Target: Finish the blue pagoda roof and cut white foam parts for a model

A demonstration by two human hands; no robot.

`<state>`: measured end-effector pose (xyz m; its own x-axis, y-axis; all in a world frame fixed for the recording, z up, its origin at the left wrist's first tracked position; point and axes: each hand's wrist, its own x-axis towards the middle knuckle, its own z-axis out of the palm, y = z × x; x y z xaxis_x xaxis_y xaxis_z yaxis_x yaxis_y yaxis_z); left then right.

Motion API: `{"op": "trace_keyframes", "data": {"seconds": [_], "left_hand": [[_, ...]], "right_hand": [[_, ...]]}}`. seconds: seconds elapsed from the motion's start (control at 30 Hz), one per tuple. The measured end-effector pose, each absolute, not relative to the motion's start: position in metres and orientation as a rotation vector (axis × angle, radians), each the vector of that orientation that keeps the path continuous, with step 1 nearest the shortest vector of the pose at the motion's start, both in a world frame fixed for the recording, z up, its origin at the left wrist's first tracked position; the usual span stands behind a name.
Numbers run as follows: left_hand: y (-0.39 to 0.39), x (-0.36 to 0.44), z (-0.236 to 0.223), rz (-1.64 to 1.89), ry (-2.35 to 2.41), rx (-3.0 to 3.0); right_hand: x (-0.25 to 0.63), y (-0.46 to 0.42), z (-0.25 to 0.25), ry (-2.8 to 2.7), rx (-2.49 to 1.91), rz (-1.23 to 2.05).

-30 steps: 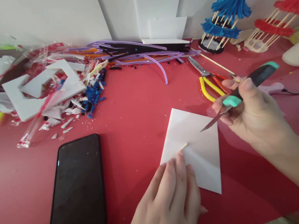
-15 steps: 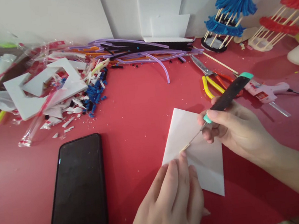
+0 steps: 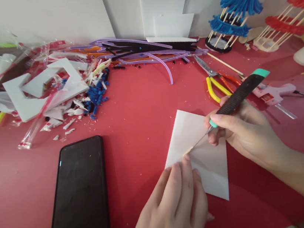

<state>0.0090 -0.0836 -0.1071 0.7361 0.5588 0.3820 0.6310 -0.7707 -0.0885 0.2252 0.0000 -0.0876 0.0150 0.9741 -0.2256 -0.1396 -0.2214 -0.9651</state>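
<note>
My right hand is closed around a utility knife with a black and teal handle. The knife's thin blade slants down left to a short piece of wooden stick. This stick piece lies on a white foam board, which rests flat on the red table. My left hand bears down on the board from below, its fingers close together and a fingertip pinning the stick piece. Its thumb is mostly hidden.
A black phone lies at left. Scraps and white offcuts heap behind it. Purple, black and orange pipe cleaners run along the wall. Scissors, yellow-handled pliers, a glue gun and a blue-topped stick model are at right.
My right hand and the knife have shifted slightly right, and the blade has drawn back a little along the stick. My left hand stays in place.
</note>
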Motion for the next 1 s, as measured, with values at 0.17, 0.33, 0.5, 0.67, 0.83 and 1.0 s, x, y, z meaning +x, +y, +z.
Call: {"op": "trace_keyframes", "data": {"seconds": [0.17,0.33,0.5,0.67,0.83,1.0], "left_hand": [[-0.082,0.01,-0.109,-0.5,-0.948,-2.723],[-0.082,0.01,-0.105,-0.502,-0.95,-2.727],[-0.083,0.009,-0.103,-0.474,-0.962,-2.744],[-0.081,0.009,-0.107,-0.476,-0.954,-2.74],[-0.081,0.006,-0.103,-0.425,-0.927,-2.747],[-0.082,0.004,-0.096,-0.355,-0.898,-2.761]], "right_hand": [[0.226,-0.001,-0.087,-0.991,-1.28,1.392],[0.226,-0.002,-0.088,-1.012,-1.3,1.377],[0.224,0.0,-0.086,-0.985,-1.317,1.374],[0.227,0.002,-0.083,-0.942,-1.29,1.409],[0.233,0.009,-0.078,-0.95,-1.165,1.262],[0.252,0.02,-0.071,-1.04,-1.155,1.102]]}}
